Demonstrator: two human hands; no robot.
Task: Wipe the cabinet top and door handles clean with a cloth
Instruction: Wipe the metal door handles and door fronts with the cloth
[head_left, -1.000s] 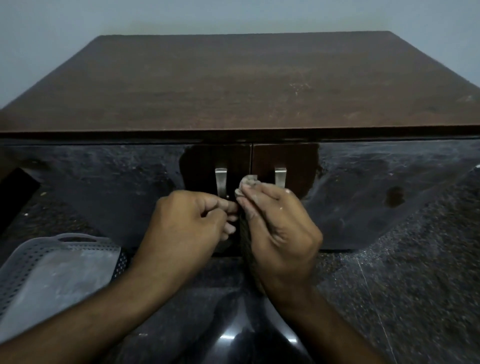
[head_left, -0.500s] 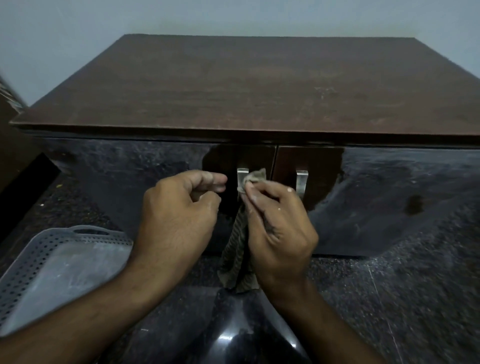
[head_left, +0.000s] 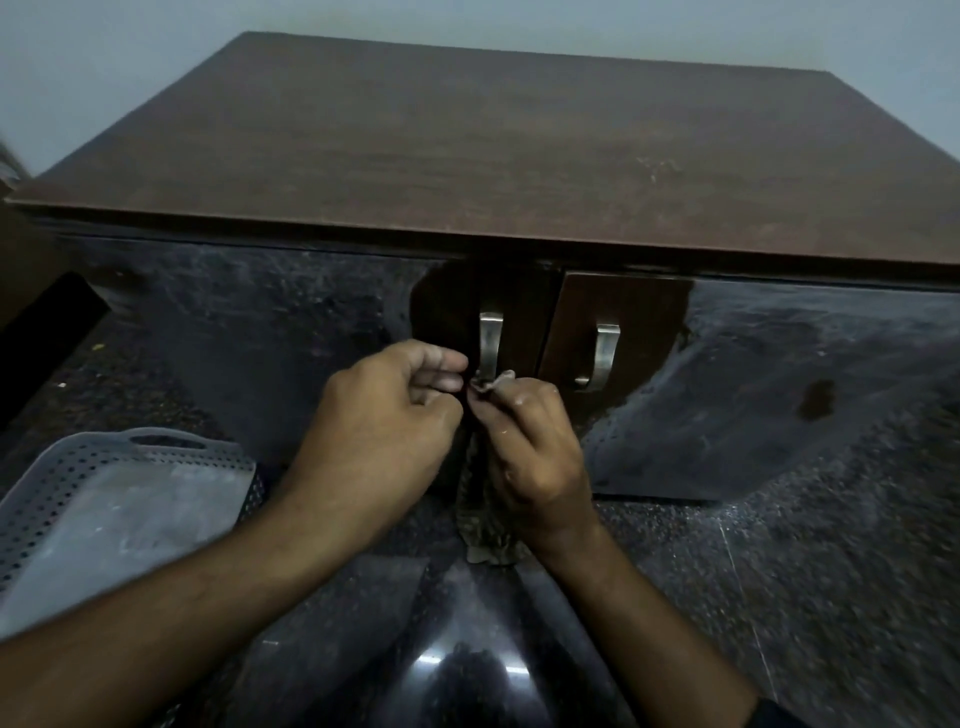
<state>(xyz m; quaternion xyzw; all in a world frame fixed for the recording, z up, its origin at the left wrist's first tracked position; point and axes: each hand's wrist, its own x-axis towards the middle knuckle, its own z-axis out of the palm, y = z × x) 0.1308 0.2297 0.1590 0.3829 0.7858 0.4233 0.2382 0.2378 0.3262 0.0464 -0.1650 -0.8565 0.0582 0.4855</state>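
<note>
Both hands meet at the foot of the left handle. The right hand pinches the cloth at its top, the rest hanging down toward the floor; the left hand is curled, fingertips pinched together at the same spot, touching or just beside the cloth. The thin pinch could slip off the narrow metal, and a tug might swing the door open. The right handle stands untouched just beside.

A brownish cloth hangs bunched at the foot of the left metal door handle, below the dark wooden cabinet top.
</note>
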